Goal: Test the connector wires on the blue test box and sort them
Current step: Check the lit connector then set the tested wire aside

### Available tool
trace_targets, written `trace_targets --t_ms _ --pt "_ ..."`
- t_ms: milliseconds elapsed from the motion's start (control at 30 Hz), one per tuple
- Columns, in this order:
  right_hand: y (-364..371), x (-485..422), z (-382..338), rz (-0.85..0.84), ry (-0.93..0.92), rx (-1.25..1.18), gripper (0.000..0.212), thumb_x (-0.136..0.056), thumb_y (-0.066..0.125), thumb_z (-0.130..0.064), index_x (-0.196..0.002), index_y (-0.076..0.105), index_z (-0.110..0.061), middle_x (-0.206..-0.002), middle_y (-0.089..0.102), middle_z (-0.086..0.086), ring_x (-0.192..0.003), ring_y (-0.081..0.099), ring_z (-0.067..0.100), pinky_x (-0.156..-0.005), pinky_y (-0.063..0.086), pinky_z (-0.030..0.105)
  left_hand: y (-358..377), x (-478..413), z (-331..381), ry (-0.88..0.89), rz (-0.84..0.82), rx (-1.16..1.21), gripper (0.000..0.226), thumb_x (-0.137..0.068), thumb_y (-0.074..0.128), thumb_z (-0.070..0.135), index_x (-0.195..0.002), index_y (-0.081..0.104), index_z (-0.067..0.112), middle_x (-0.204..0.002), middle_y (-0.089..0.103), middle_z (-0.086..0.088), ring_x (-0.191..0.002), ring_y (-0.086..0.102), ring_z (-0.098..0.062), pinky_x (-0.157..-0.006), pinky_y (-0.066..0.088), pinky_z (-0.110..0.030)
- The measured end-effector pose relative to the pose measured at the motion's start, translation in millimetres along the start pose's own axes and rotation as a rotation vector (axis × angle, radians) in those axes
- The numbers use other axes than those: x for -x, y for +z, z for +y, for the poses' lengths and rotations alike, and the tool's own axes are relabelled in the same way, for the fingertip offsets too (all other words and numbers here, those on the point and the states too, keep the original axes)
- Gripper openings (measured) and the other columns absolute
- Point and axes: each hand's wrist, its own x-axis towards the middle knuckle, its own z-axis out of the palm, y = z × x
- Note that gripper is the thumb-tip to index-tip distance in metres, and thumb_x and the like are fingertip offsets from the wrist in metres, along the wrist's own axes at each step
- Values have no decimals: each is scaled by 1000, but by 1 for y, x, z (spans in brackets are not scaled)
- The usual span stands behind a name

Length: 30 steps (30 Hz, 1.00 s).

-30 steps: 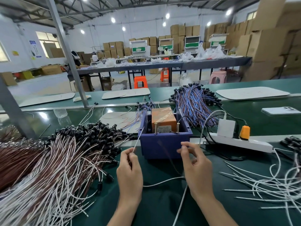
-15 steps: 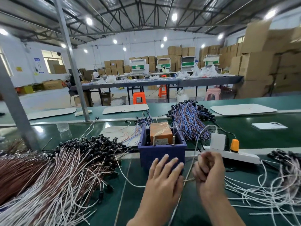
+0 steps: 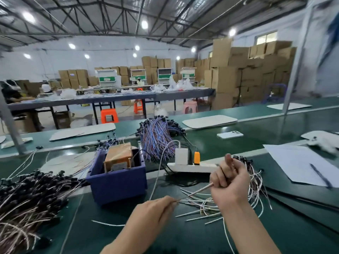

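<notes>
Both hands on one wire, right by the done pile

The left hand pinches one end of a thin white wire between thumb and fingertips, and the right hand is curled shut around the other end, so the wire runs taut between them, above the loose pile of white wires on the green table. The blue box sits just to the left, and the big untested bundle is further left. This stuff looks super light and floppy, so it probably sags and tangles if you grab it mid-length. I'd hold it near the ends, and go easy on the tips since those look like the fragile bit. Can't tell if a black plug is hidden inside the right fist.
</notes>
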Motion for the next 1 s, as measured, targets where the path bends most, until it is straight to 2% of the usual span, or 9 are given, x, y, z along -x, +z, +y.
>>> trace_targets --t_ms 100,167,233,333,467,700,800,900,1000 --pt "-11 -7 -20 59 -70 107 25 -99 47 -31 -115 62 -20 -90 70 2 -76 62 15 -70 44 26 14 -22 15 -20 23 92 31 -101 38 55 -106 61 34 -69 60 22 -73 62 -7 -69 50 -29" --pt "-20 -11 -33 132 -140 156 42 -103 43 -34 -141 48 -18 -132 63 8 -121 58 21 -104 41 36 26 -42 26 -56 63 175 25 -103 44 49 -97 62 33 -68 62 18 -61 58 -5 -66 50 -31" --pt "-27 -12 -45 202 -223 203 50 -107 37 -33 -153 35 -15 -152 47 8 -141 44 21 -121 29 40 41 -64 38 -84 84 220 23 -104 46 44 -94 64 33 -68 64 16 -54 57 -5 -61 49 -31" --pt "-43 -14 -53 205 -331 329 53 -109 34 -33 -158 27 -13 -158 39 4 -144 39 17 -121 28 35 64 -100 59 -125 90 279 32 -105 45 43 -82 62 27 -64 65 9 -52 58 -11 -62 53 -41" --pt "-59 -16 -53 164 -427 566 57 -107 39 -34 -160 21 -27 -158 39 -5 -141 40 8 -118 28 30 99 -146 86 -156 43 227 37 -107 41 39 -87 63 19 -73 69 2 -65 65 -22 -70 55 -45" --pt "-58 -16 -45 110 -439 674 56 -104 47 -22 -153 33 -42 -140 51 -28 -130 45 -7 -100 31 18 121 -162 105 -76 -47 -31 42 -108 30 44 -109 66 23 -115 62 1 -110 54 -21 -88 45 -36" --pt "-53 -5 -23 27 -435 756 52 -104 47 -21 -147 36 -49 -141 51 -30 -124 45 -20 -93 35 13 94 -145 89 24 -2 37 41 -108 29 46 -115 64 25 -115 58 9 -112 48 -12 -94 41 -30" --pt "-43 8 10 -116 -429 850 45 -100 48 -26 -134 42 -55 -132 54 -34 -126 46 -14 -99 38 18 52 -112 60 59 95 127 46 -104 26 53 -114 64 29 -108 57 19 -105 49 -2 -91 43 -26" --pt "-27 20 54 -277 -406 963 44 -102 50 -12 -128 50 -48 -116 60 -30 -115 57 -1 -94 45 19 11 -59 25 -19 251 185 40 -103 30 53 -111 65 36 -106 59 25 -106 55 1 -87 43 -17"
